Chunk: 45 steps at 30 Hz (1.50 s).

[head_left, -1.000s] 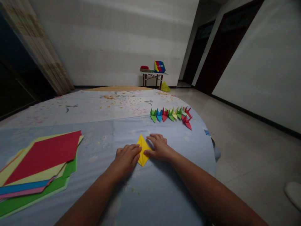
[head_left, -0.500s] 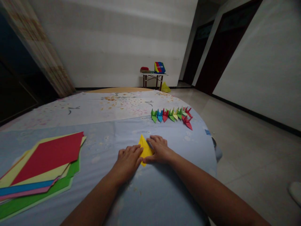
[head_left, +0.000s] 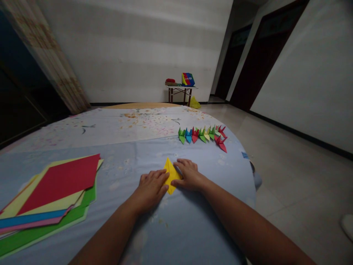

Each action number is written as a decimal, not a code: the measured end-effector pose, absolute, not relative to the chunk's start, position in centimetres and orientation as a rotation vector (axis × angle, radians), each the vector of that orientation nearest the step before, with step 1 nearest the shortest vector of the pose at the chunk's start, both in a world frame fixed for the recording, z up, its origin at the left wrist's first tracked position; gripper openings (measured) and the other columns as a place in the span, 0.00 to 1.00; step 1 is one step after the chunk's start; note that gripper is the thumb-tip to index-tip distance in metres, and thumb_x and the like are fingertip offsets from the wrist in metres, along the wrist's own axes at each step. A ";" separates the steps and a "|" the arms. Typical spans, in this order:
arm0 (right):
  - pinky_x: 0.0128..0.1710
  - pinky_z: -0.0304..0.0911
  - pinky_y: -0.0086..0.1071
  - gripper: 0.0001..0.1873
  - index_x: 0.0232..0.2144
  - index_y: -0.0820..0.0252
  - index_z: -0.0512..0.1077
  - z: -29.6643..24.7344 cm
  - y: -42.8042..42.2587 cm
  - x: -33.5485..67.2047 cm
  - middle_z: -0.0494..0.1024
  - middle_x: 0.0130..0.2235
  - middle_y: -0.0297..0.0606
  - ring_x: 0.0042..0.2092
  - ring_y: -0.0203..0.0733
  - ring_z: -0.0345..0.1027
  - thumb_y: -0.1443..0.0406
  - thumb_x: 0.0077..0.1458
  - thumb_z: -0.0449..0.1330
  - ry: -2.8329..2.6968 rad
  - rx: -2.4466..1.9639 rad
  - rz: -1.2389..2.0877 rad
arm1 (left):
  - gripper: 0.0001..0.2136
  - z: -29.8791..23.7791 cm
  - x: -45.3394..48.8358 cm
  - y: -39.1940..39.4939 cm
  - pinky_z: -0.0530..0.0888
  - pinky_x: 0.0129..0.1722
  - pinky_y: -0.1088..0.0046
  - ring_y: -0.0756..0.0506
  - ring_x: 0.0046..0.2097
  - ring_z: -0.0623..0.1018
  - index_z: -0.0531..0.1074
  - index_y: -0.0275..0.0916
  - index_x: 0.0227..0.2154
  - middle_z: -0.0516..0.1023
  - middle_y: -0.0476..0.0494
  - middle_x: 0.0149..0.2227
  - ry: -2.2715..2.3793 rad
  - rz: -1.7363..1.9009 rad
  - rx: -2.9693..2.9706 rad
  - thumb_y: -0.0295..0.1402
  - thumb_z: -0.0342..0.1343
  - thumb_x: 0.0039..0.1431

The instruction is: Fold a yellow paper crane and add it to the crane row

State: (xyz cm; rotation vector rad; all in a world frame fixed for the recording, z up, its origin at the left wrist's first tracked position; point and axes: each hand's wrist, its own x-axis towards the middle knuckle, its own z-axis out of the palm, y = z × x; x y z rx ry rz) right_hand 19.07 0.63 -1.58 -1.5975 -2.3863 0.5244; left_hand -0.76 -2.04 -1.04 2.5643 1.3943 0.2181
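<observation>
You press both your left hand (head_left: 150,187) and your right hand (head_left: 189,173) flat, fingers spread, on the half-folded yellow paper (head_left: 171,175) lying between them on the blue cloth (head_left: 179,228), while the finished paper cranes (head_left: 202,134) stand in a row beyond and the stack of coloured sheets (head_left: 49,198) waits unfolded at your left.

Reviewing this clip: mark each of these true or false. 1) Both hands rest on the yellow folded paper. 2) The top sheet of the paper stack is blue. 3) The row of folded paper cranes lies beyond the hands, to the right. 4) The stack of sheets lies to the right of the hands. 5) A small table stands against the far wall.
1) True: the left hand and right hand both press on the yellow folded paper.
2) False: the top sheet of the paper stack is red.
3) True: the paper cranes lie there.
4) False: it lies to their left.
5) True: the small table stands there.
</observation>
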 end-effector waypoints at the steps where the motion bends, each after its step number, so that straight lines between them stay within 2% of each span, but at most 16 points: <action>1: 0.55 0.41 0.48 0.39 0.57 0.54 0.55 -1.6 0.6 19.0 0.54 0.60 0.46 0.60 0.53 0.42 0.48 0.44 0.59 -2.387 -1.598 0.525 | 0.19 -1.1 -0.7 -2.1 0.56 0.52 0.59 0.42 0.57 0.60 0.60 0.44 0.54 0.63 0.42 0.58 1.402 0.217 2.567 0.36 0.42 0.60; 18: 0.55 0.41 0.50 0.40 0.56 0.55 0.56 -1.8 0.7 19.0 0.55 0.59 0.48 0.60 0.54 0.43 0.48 0.44 0.60 -2.389 -1.570 0.508 | 0.20 -1.2 0.3 -2.7 0.56 0.52 0.56 0.39 0.57 0.61 0.61 0.40 0.54 0.63 0.39 0.58 1.500 0.206 2.566 0.38 0.42 0.60; 22: 0.54 0.43 0.49 0.39 0.56 0.52 0.57 -2.1 0.6 19.1 0.56 0.58 0.46 0.59 0.53 0.44 0.50 0.43 0.62 -2.362 -1.501 0.466 | 0.20 -1.1 0.1 -2.6 0.56 0.52 0.56 0.39 0.58 0.61 0.61 0.40 0.54 0.62 0.39 0.59 1.480 0.198 2.556 0.39 0.43 0.60; 27: 0.50 0.46 0.43 0.25 0.47 0.42 0.69 -1.7 0.5 18.9 0.64 0.51 0.37 0.53 0.48 0.49 0.56 0.43 0.66 -2.368 -1.261 0.329 | 0.28 -0.5 -1.0 -1.9 0.56 0.53 0.56 0.38 0.58 0.60 0.59 0.47 0.55 0.61 0.42 0.59 1.311 0.216 2.528 0.47 0.53 0.50; 30: 0.46 0.47 0.40 0.17 0.41 0.42 0.73 -1.2 0.5 18.9 0.68 0.42 0.36 0.46 0.44 0.54 0.59 0.45 0.65 -2.442 -1.131 0.291 | 0.33 0.0 -1.6 -1.6 0.55 0.54 0.57 0.38 0.59 0.59 0.57 0.51 0.56 0.60 0.44 0.60 1.230 0.202 2.490 0.47 0.57 0.46; 35: 0.43 0.46 0.38 0.10 0.37 0.44 0.75 -0.8 0.2 18.8 0.68 0.37 0.36 0.43 0.41 0.54 0.59 0.50 0.62 -2.548 -0.952 0.248 | 0.34 0.2 -1.8 -1.6 0.53 0.55 0.55 0.36 0.60 0.57 0.58 0.47 0.57 0.61 0.43 0.60 1.286 0.193 2.451 0.48 0.57 0.45; 38: 0.42 0.45 0.38 0.08 0.35 0.44 0.76 -0.6 0.0 18.7 0.68 0.37 0.35 0.42 0.41 0.54 0.60 0.51 0.61 -2.625 -0.903 0.254 | 0.29 0.1 -1.7 -1.5 0.51 0.56 0.53 0.36 0.60 0.56 0.59 0.47 0.56 0.61 0.45 0.60 1.337 0.174 2.461 0.44 0.54 0.50; 42: 0.42 0.44 0.38 0.08 0.35 0.45 0.76 0.0 -0.3 18.9 0.69 0.36 0.36 0.42 0.40 0.54 0.59 0.52 0.60 -2.670 -0.922 0.301 | 0.19 -0.4 -1.7 -1.1 0.54 0.53 0.51 0.37 0.58 0.59 0.63 0.52 0.53 0.63 0.50 0.59 1.391 0.199 2.476 0.38 0.42 0.60; 45: 0.42 0.44 0.38 0.08 0.36 0.46 0.76 0.4 -0.5 19.1 0.70 0.36 0.36 0.42 0.41 0.54 0.58 0.52 0.59 -2.707 -0.918 0.338 | 0.17 -1.1 -1.7 -1.0 0.54 0.51 0.50 0.37 0.57 0.60 0.65 0.52 0.51 0.65 0.51 0.58 1.435 0.244 2.497 0.39 0.41 0.61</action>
